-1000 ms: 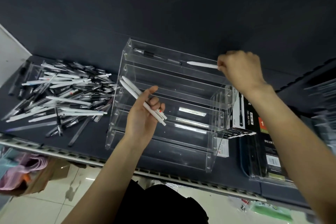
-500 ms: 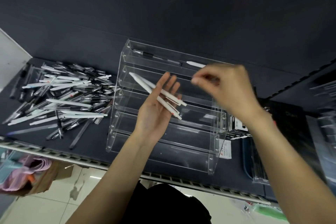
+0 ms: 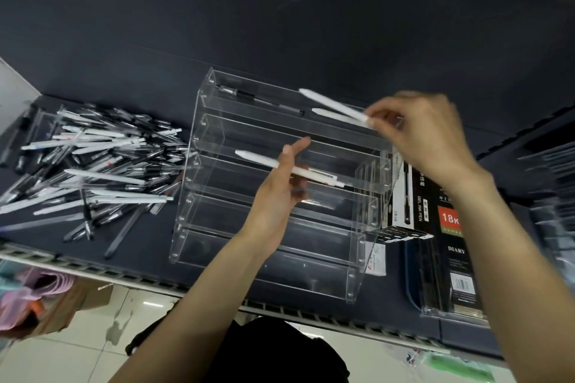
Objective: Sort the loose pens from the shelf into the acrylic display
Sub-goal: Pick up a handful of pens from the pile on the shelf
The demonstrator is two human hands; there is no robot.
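**White pen on its way to the top tier**

The right hand pinches a slim white plastic pen by its rear end, the tip pointing left and up, just over the back tier of the clear stepped acrylic display. That tier already holds a black-and-clear gel pen and another white pen lying lengthwise. The left hand hovers in front of the middle tiers with one more white pen with a clip resting across its fingers, forefinger stretched out, grip loose rather than clamped. To the left, on the dark blue shelf, a large heap of loose black and white pens remains, well apart from the display.

The step in hand appears to be laying the pinched pen into the top tier beside its white fellow. The next move likely calls for levelling the pen along the tier, lowering it behind the front lip and releasing it, then taking the spare from the left hand. With the heap so full, the sorting looks barely begun.
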